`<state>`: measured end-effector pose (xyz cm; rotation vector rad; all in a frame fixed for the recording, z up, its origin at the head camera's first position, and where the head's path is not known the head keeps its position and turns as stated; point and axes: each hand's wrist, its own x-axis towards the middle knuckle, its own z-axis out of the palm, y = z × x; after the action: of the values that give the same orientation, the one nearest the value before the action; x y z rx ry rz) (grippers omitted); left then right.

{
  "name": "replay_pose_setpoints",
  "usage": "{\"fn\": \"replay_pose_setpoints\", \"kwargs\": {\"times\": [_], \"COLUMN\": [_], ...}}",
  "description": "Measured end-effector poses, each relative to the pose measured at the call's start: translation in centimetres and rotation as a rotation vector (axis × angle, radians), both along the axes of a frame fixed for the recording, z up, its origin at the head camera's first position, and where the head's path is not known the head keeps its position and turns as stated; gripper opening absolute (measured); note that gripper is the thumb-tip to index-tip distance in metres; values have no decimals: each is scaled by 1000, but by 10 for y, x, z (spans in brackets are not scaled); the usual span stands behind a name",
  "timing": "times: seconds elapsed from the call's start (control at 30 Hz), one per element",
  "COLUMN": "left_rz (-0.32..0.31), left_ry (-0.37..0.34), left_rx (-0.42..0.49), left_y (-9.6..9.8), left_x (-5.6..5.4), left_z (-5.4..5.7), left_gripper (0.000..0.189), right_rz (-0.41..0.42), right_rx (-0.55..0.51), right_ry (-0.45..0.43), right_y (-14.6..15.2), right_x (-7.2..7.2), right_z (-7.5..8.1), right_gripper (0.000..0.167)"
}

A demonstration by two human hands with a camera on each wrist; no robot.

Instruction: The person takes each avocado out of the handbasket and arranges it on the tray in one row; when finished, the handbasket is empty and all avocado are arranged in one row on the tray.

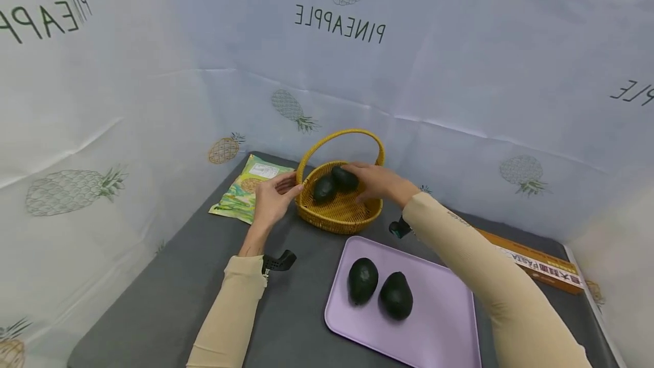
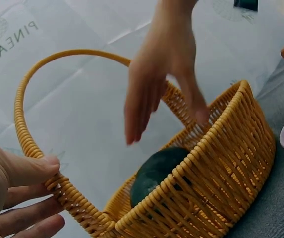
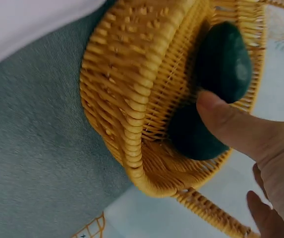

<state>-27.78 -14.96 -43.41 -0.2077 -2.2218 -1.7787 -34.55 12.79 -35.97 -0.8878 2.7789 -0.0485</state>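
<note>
Avocados [image 1: 324, 188] lie in basket [image 1: 334, 224]; left grip [image 1: 272, 200] pinches handle [image 2: 20, 109].

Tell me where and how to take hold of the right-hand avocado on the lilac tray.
Grip the right-hand avocado around its broad, rounded near end, coming from above and slightly right. Its narrower neck points toward the tray's far edge and likely offers less to hold. The left-hand avocado sits close on one side, while bare lilac tray lies on the other.
</note>
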Motion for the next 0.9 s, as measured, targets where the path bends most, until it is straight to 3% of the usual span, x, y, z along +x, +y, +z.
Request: {"fn": "replay_pose_setpoints", "kwargs": {"times": [0.17, 0.3, 0.5, 0.9], "left_rz": [-17, -11, 1, 12], "left_ry": [7, 13, 32, -21], "left_rx": [2, 4, 5, 1], "left_y": [2, 1, -1, 0], "left_x": [0, -1, -3, -2], "left_z": [-2, -2, -3, -2], "left_gripper": [41, 41, 40, 42], "right_rz": [46, 71, 23, -102], "right_rx": [110, 135, 150, 100], "right_ry": [58, 67, -11, -171], "right_y": [-12, -25, -33, -13], "right_x": [-17, -25, -30, -26], "right_z": [-17, -23, -22, -24], "right_gripper": [91, 91, 90, 95]}}
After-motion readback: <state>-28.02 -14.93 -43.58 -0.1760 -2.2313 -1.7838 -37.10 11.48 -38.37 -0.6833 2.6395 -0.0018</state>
